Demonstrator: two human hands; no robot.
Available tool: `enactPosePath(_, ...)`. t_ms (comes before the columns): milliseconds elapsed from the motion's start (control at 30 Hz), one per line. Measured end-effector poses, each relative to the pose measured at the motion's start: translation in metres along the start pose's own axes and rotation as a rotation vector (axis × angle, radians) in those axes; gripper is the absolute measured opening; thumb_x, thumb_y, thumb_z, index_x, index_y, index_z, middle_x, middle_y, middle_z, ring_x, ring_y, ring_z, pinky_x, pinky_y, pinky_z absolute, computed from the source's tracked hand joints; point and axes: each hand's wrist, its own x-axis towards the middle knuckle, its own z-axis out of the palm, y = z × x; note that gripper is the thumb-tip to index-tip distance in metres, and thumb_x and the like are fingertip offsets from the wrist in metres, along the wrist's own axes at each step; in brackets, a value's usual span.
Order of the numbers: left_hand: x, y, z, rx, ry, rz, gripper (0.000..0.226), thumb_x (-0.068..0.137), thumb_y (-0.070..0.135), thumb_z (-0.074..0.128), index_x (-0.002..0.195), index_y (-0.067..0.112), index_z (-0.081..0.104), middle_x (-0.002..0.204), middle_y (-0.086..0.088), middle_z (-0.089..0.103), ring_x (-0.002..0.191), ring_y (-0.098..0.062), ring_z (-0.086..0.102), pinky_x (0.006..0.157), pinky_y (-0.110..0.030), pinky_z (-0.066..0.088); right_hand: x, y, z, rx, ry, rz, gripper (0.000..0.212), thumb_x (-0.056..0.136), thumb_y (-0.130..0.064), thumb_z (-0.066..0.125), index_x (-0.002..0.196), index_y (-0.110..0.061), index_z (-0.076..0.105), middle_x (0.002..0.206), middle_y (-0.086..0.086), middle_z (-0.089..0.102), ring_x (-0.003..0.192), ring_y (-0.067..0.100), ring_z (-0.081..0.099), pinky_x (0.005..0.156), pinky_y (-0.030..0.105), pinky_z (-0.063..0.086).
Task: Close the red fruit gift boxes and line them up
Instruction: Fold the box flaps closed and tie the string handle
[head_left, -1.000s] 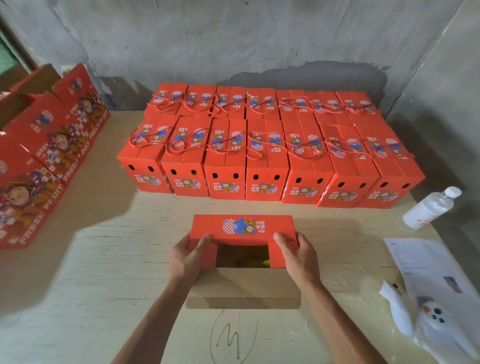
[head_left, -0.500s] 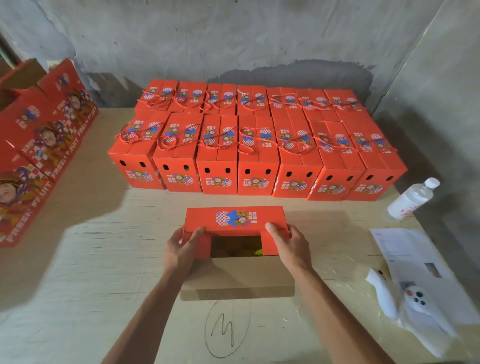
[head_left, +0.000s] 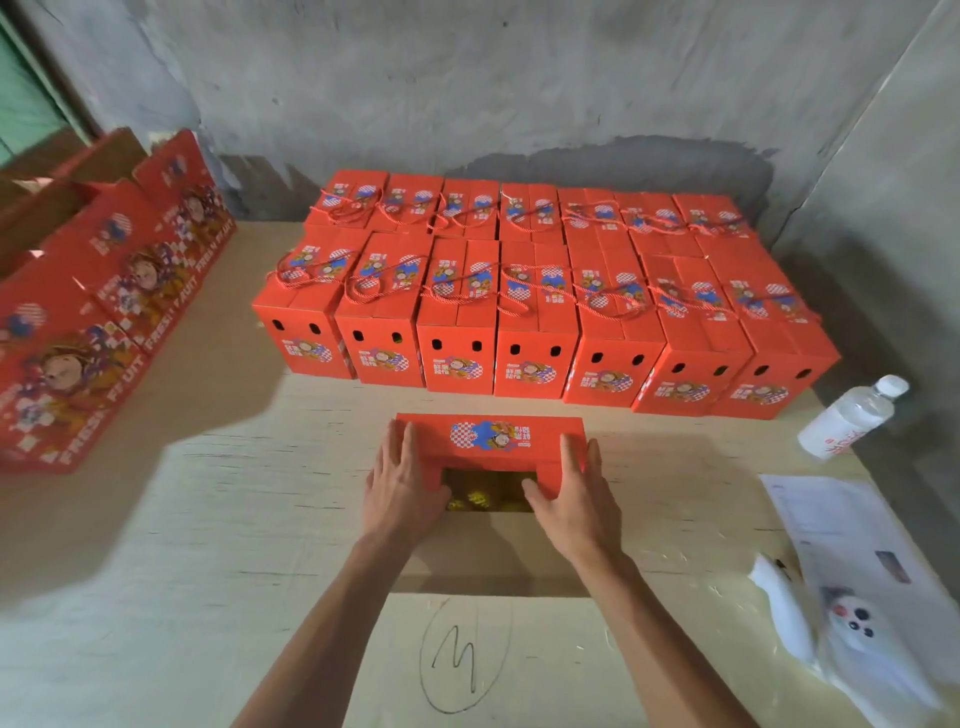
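Lowest in the frame a pen-drawn mark in an oval (head_left: 464, 656) sits on the pale plywood bench (head_left: 208, 519), and just above it the open box's near brown flap (head_left: 493, 561) lies flat toward the person, left down so the far flap can fold in first. At centre frame is the task's thing, the open red fruit gift box (head_left: 491, 447), with yellow fruit (head_left: 475, 500) showing through the gap in its top. The left hand (head_left: 402, 491) and right hand (head_left: 574, 499) lie on the two ends of the red top flap, fingers straight and spread flat, thumbs at the edge of the opening; they press rather than grip, probably to flatten the flap evenly so that it does not skew. At lower right a sheet of paper (head_left: 831, 525), a white controller-like device (head_left: 852, 623) and, higher up, a clear plastic water bottle (head_left: 852, 415) lying on its side stay off to the side of the working spot. Beyond the open box stand the closed red boxes (head_left: 530, 332), two rows touching side by side, rope handles laid across their lids, end faces toward the camera, packed tight, it seems, so that the line holds straight. At upper left further red cartons (head_left: 104, 322) lean in a slanted row, some with brown flaps up. I judge this box has still to be shut and moved to the rows.
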Motion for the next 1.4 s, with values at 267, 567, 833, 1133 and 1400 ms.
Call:
enactPosePath(267,-0.004,0.001,0.009,0.17,-0.037,0.051,0.081,0.105,0.055,0.024,0.161,0.012,-0.017,0.167,-0.006,-0.024,0.155,-0.023,-0.023,0.128,-0.049,0.0,-0.002,0.004,0.007,-0.045,0.036,-0.035,0.077,0.1,-0.065,0.042,0.161,-0.023,0.02,0.169,0.016,0.015,0.129,0.033,0.058,0.084,0.04,0.063)
enactPosePath(567,0.001,-0.013,0.003,-0.108,0.046,0.118,0.054,0.108,0.036,0.042,0.16,0.023,0.034,0.171,-0.005,0.013,0.159,-0.022,0.006,0.113,-0.051,0.041,-0.007,0.0,0.002,-0.065,0.05,-0.015,0.06,0.107,-0.05,0.021,0.163,-0.028,0.018,0.171,0.009,0.014,0.135,0.029,0.052,0.08,0.037,0.058)
enactPosePath(833,-0.002,-0.012,0.013,-0.108,0.208,0.099,0.046,0.105,0.036,0.051,0.15,0.028,0.051,0.165,0.001,0.034,0.154,-0.02,0.026,0.096,-0.045,0.056,-0.011,0.0,0.009,-0.114,0.098,-0.018,0.062,0.104,-0.036,0.043,0.162,-0.022,0.025,0.166,0.014,0.026,0.126,0.03,0.058,0.071,0.037,0.059)
enactPosePath(1133,-0.006,-0.017,0.006,-0.479,0.247,0.107,0.034,0.108,0.014,0.043,0.134,0.012,0.064,0.147,-0.003,0.056,0.142,-0.018,0.045,0.116,-0.047,0.042,-0.008,0.008,-0.009,0.277,-0.009,0.041,0.056,0.109,-0.044,0.032,0.162,-0.027,0.024,0.164,0.004,0.033,0.135,0.025,0.051,0.095,0.041,0.053)
enactPosePath(1400,-0.038,-0.073,-0.015,-0.415,0.181,0.319,0.059,0.09,-0.002,0.034,0.131,0.019,0.071,0.144,0.012,0.06,0.135,-0.005,0.053,0.109,-0.018,0.044,-0.042,0.05,-0.019,0.567,0.109,-0.13,0.026,0.102,-0.014,0.062,0.127,-0.016,0.07,0.134,-0.004,0.061,0.124,0.008,0.059,0.097,0.007,0.042)
